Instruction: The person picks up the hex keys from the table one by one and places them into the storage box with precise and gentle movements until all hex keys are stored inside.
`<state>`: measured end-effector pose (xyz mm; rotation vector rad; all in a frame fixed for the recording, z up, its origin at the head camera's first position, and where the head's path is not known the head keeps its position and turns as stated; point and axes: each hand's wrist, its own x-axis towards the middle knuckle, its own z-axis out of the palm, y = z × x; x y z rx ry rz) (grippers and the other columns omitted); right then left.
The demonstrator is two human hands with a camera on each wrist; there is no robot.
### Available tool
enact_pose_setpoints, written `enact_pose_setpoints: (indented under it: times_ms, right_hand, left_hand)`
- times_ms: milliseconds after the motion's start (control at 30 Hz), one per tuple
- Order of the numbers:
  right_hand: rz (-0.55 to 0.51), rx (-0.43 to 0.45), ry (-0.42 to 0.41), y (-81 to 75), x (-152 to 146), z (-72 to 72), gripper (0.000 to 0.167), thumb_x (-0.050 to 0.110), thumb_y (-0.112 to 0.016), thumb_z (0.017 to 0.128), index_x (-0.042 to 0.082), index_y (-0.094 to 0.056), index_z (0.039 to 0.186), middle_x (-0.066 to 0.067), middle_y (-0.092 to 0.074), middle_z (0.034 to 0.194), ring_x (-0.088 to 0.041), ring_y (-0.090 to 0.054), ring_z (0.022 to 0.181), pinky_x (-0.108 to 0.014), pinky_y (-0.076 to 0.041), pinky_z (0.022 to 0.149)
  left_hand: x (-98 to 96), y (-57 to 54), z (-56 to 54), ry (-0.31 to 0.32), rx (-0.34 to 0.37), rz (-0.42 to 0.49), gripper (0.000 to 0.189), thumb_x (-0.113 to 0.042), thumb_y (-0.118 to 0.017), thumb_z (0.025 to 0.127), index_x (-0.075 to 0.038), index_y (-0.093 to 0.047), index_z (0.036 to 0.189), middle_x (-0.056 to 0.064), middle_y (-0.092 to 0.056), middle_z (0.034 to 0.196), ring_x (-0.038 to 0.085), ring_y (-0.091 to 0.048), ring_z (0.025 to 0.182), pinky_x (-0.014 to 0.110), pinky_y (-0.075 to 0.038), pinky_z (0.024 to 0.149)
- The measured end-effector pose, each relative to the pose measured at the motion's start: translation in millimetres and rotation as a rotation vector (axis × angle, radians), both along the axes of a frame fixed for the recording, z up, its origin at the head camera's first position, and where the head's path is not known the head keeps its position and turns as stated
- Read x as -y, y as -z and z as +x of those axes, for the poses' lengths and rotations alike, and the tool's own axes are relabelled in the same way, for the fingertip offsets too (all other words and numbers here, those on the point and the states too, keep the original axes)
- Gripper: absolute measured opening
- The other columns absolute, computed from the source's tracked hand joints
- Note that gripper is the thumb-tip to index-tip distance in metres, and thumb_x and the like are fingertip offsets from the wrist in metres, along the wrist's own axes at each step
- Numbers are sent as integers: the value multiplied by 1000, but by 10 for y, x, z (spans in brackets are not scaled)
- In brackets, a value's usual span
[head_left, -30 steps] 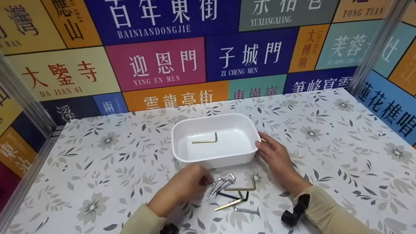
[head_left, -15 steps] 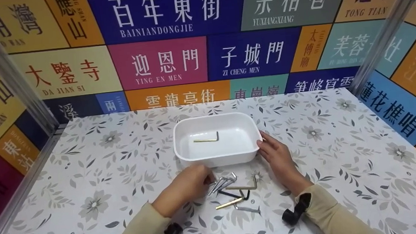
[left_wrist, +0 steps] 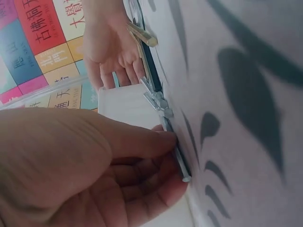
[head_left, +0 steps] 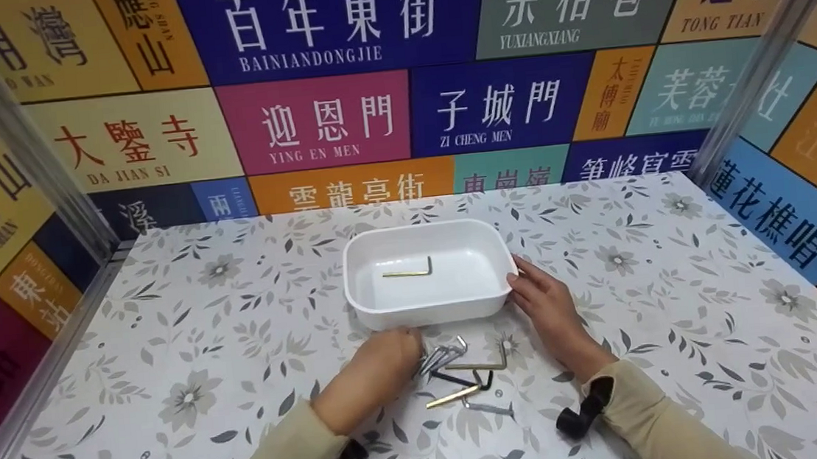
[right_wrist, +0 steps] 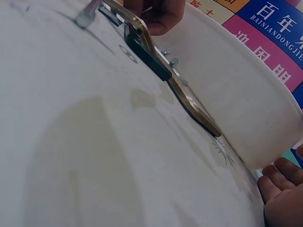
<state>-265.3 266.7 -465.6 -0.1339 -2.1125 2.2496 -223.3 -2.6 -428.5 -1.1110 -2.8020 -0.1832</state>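
Observation:
In the left wrist view my left hand [left_wrist: 137, 156] pinches a silver hex key [left_wrist: 182, 165] between thumb and fingers, low over the tabletop. Seen from the head, this left hand [head_left: 379, 361] is just in front of a white plastic box [head_left: 431, 315], beside a cluster of silver hex keys [head_left: 443, 357]. My right hand [head_left: 550, 313] touches the box's right side near its front corner, fingers fairly straight along the wall. One brass-coloured hex key [head_left: 406, 274] lies inside the box.
Close to the silver cluster lie a bronze hex key [head_left: 476, 366], a black hex key [head_left: 456, 380], a gold hex key [head_left: 451, 397] and another silver one [head_left: 491, 408]. A floral cloth [head_left: 189, 337] covers the table. Sign-printed panels [head_left: 310, 123] stand at the back and sides.
My left hand has shifted slightly right, closer over the silver hex keys. The right hand stays at the box, and the brass-coloured key inside lies as before.

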Motion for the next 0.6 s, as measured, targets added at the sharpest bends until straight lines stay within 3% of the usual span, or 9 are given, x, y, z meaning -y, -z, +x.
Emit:
enact_pose_setpoints:
  times_ms: [100, 267, 433, 600]
  right_hand:
    - [-13, 2, -1, -3, 2, -7, 55, 16, -53, 104, 7, -36, 156, -17, -38, 161, -26, -43, 146, -19, -47, 105]
    - [-11, 19, 7, -18, 4, 0, 55, 15, -53, 104, 8, -37, 156, -16, -39, 161, -27, -45, 144, -16, -50, 100]
    - [-23, 17, 21, -24, 7, 4, 53, 12, -53, 103, 9, -40, 155, -16, -43, 158, -26, -52, 137, -17, -53, 97]
    - [-14, 16, 28, -25, 0, 10, 52, 11, -52, 102, 11, -43, 153, -17, -46, 156, -27, -60, 127, -21, -55, 95]
  left_hand:
    - [21, -15, -11, 32, 26, -23, 15, 5, -67, 78, -2, -61, 91, 10, -62, 79, 22, -55, 65, 33, -52, 60]
    - [28, -7, -78, 23, 157, -32, 16, 0, -69, 83, -2, -59, 96, 11, -63, 88, 26, -62, 77, 37, -57, 73]
    - [29, 6, -123, 6, 216, -24, 8, -6, -61, 95, -1, -60, 101, 12, -64, 94, 29, -66, 87, 39, -59, 82]
    - [30, -4, -137, 26, 240, -17, 6, -6, -58, 97, -3, -61, 102, 11, -65, 93, 26, -66, 85, 35, -59, 79]
